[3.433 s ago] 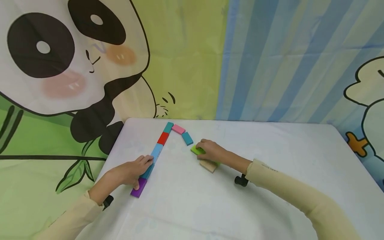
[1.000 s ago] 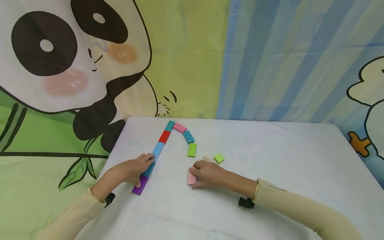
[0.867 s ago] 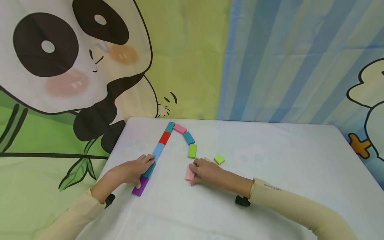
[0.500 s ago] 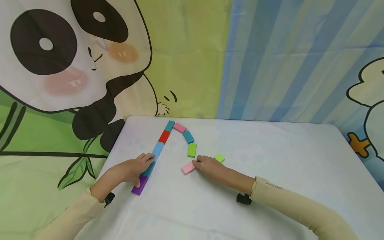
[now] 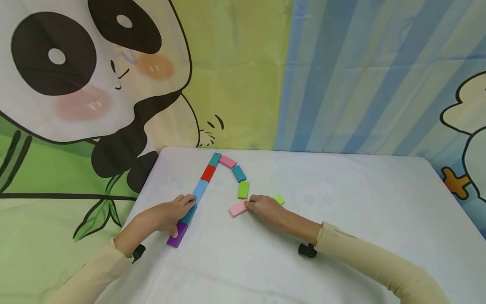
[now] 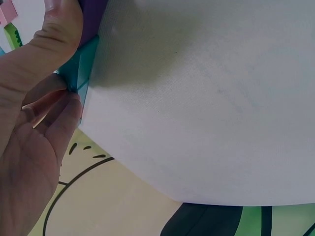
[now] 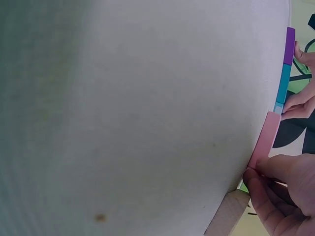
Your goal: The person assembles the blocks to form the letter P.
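My right hand (image 5: pixel 269 210) pinches one end of a light pink block (image 5: pixel 237 209) between thumb and fingers, low at the white table. Just beyond it lies a green block (image 5: pixel 243 190). A curve continues through a blue block (image 5: pixel 238 173) and a darker pink one (image 5: pixel 228 161) to a teal block (image 5: pixel 214 159). From there a straight row runs nearer through red (image 5: pixel 208 173), light blue (image 5: pixel 200 188), blue (image 5: pixel 187 215) and purple (image 5: pixel 177 235) blocks. My left hand (image 5: pixel 167 216) rests along that row, thumb at the purple block, fingertips by the light blue.
A small lime block (image 5: pixel 279 199) lies behind my right hand, partly covered. The right wrist view shows a bare wood block (image 7: pixel 226 212) close to my right fingers, hidden in the head view. A printed panda cloth (image 5: pixel 228 84) hangs behind the table.
My right hand let go of the green block, now lying below the blue one, and took the light pink block. It turned that block and moved it farther away. The left hand stayed put.
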Demonstrator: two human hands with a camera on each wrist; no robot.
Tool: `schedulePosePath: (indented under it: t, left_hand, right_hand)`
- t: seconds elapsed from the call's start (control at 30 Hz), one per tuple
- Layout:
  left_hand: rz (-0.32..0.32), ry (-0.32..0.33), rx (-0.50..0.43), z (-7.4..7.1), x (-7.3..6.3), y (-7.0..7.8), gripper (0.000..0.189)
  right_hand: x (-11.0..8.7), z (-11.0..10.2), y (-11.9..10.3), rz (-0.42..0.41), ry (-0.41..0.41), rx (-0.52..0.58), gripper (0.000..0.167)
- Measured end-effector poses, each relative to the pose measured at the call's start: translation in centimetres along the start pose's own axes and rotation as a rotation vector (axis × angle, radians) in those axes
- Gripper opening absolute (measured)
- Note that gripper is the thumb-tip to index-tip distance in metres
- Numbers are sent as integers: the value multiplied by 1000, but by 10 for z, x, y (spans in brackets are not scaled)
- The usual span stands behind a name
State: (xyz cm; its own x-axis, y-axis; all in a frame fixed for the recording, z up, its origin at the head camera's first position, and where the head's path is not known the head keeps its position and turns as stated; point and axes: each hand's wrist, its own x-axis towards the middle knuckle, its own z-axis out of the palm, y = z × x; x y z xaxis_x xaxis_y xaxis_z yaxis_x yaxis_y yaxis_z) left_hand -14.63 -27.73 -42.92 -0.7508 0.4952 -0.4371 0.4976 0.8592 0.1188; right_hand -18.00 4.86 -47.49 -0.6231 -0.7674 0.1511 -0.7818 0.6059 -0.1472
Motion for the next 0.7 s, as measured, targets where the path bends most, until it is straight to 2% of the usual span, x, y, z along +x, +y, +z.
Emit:
schedulePosePath:
  t: [0.17,0.23,0.3,0.37,0.43,0.57,0.63,0.7]
  left_hand:
    - [-11,-1,-13,0,-1,1,99]
    - [-10,-4,-17,0,0,2,99]
    - [-8,-6,-18,1,0,2,99]
    - [-10,-6,-9,1,1,2,99]
    - [-16,-5,2,1,2,1,99]
    - [-24,-6,9,1,2,0,100]
    - [-16,-3,8,1,2,0,99]
    - [-12,-2,6,0,1,0,99]
  right_hand:
    - [1,-1,-1,-1,23,8,32]
    - [-1,-4,-1,-5,54,42,30]
    - [-3,-11,2,8,93,63,29]
    - [-7,-21,7,56,116,73,30]
    - [-13,-32,14,150,75,39,34]
    - [-28,-40,34,315,-97,-11,39]
    - [-35,-39,43,351,-154,6,38]
    - [-41,-36,50,365,-163,58,35]
